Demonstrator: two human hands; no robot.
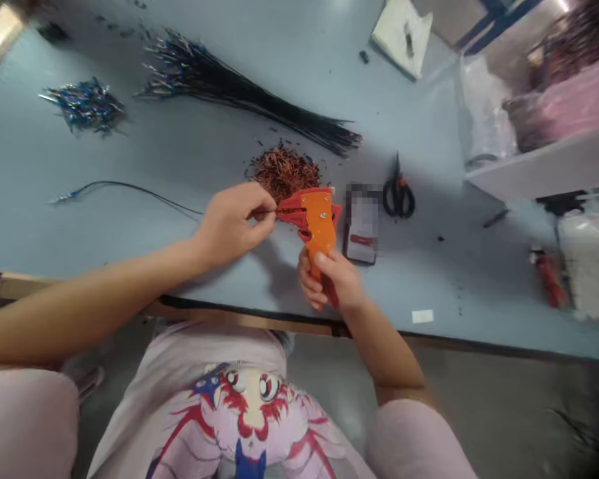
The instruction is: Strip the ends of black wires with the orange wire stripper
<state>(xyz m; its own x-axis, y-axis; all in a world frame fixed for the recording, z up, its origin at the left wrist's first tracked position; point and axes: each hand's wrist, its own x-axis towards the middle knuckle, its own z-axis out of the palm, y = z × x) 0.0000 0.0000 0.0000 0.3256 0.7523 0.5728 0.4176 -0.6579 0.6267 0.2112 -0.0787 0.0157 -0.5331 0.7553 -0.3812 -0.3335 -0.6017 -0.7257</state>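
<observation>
My right hand is wrapped round the handle of an orange and red wire stripper, whose jaws point left. Pinched in my left hand is a thin black wire. One end of it meets the stripper's jaws; the other trails left to a blue and silver tip on the table. Just behind the jaws lies a pile of copper-coloured and black scraps. Farther back, a long bundle of black wires with blue and silver ends lies slantwise.
A heap of blue and silver connectors lies at the left. Right of the stripper are a phone and black-handled scissors. A white bin with bags stands at the right, near a red-handled tool. The table's front edge runs before me.
</observation>
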